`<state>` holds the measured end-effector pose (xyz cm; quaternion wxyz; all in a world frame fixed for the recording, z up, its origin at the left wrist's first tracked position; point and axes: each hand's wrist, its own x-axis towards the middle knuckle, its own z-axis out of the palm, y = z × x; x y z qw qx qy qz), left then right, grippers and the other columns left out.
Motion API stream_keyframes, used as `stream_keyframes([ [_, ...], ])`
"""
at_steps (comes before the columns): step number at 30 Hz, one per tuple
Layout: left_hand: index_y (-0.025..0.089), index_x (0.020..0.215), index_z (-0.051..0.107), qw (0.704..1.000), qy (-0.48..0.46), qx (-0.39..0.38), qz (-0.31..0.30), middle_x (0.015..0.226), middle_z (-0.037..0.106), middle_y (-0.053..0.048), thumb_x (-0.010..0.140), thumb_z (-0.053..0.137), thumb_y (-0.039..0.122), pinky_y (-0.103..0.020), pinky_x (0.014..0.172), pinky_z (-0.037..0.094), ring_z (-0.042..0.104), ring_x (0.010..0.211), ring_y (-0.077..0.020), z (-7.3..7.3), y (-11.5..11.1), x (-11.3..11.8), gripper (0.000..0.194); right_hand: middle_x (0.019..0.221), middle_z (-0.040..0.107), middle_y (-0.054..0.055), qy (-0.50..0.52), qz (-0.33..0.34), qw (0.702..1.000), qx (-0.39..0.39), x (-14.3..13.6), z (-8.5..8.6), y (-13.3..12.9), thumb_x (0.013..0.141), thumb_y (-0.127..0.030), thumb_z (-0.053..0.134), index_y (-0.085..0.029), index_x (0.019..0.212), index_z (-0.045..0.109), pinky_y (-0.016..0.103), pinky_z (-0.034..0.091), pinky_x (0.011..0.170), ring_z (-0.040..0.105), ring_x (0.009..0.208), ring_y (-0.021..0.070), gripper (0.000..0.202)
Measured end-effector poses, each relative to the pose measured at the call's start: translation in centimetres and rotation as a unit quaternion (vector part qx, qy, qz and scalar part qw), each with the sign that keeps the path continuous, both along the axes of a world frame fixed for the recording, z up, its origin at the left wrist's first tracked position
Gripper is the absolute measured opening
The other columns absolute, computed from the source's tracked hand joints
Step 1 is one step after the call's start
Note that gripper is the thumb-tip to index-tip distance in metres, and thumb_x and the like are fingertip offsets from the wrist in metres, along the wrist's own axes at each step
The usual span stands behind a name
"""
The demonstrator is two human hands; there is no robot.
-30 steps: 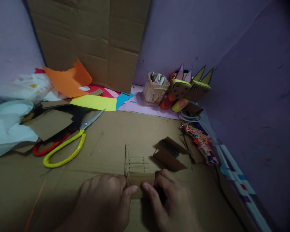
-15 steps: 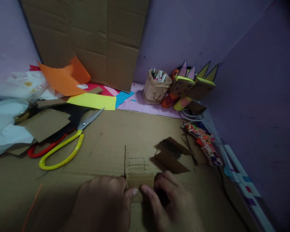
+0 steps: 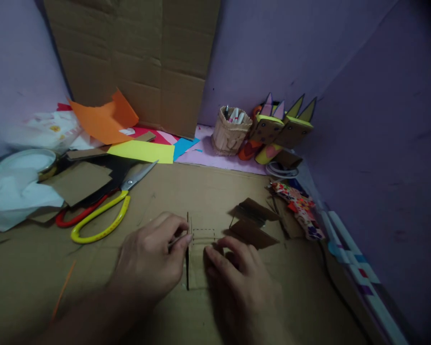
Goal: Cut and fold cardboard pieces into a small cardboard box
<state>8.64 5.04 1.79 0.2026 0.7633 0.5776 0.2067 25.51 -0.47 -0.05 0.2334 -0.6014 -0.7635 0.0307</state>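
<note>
A small cardboard piece (image 3: 198, 268) with a dashed rectangle drawn on its far part lies in front of me, and a thin cardboard strip stands upright along its left edge. My left hand (image 3: 156, 256) is closed at that edge, thumb and forefinger pinching a thin bit of cardboard. On the other side, my right hand (image 3: 242, 275) has its fingers bent, with thumb and fingertip resting against the right side of the piece. Its remaining fingers are partly hidden in shadow. Just beyond the right hand sits a folded cardboard form (image 3: 256, 220) with dark inner faces.
Scissors (image 3: 118, 199) with red and yellow handles lie at the left, near cardboard scraps (image 3: 81, 182) and white plastic (image 3: 17, 196). Coloured paper (image 3: 143, 151), a pen holder (image 3: 231, 134) and cardboard animal figures (image 3: 280, 129) line the back. A dark cable (image 3: 330, 275) runs along the right.
Both hands have moved away from me along the cardboard piece. The left has shifted to its upright left edge, and the near flap both thumbs pressed now lies more exposed. The view has tilted slightly.
</note>
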Motion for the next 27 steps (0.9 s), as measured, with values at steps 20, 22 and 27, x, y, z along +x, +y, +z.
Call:
stream_keyframes([
  [20, 0.018, 0.072, 0.050, 0.999, -0.014, -0.043, -0.024, 0.079, 0.052, -0.005, 0.064, 0.057, 0.030, -0.037, 0.070, 0.039, 0.050, 0.081, -0.0253, 1.4, 3.9, 3.3, 0.016, 0.101, 0.057, 0.008, 0.217, 0.028, 0.975, -0.047, 0.5, -0.3, -0.1, 0.078, -0.009, 0.053, -0.020, 0.096, 0.058, 0.038, 0.044, 0.080, 0.052, 0.093, 0.0214, 0.022],
  [22, 0.019, 0.068, 0.044, 0.995, -0.054, -0.068, -0.040, 0.067, 0.049, 0.000, 0.069, 0.050, 0.028, -0.029, 0.060, 0.039, 0.050, 0.065, -0.0171, 1.6, 3.6, 3.2, 0.011, 0.113, 0.053, 0.010, 0.291, 0.011, 0.955, -0.050, 0.6, -0.7, -0.1, 0.074, -0.010, 0.056, -0.021, 0.113, 0.049, 0.040, 0.044, 0.085, 0.052, 0.101, 0.0221, 0.041],
  [27, 0.020, 0.065, 0.037, 0.940, -0.316, -0.120, -0.041, 0.062, 0.046, 0.005, 0.072, 0.053, 0.027, -0.020, 0.053, 0.037, 0.043, 0.056, -0.0092, 1.5, 2.3, 2.7, 0.019, 0.117, 0.057, 0.008, 0.491, 0.030, 0.863, -0.116, 0.4, -0.7, 0.3, 0.066, -0.007, 0.058, -0.022, 0.123, 0.043, 0.039, 0.041, 0.093, 0.053, 0.108, 0.0204, 0.061],
])
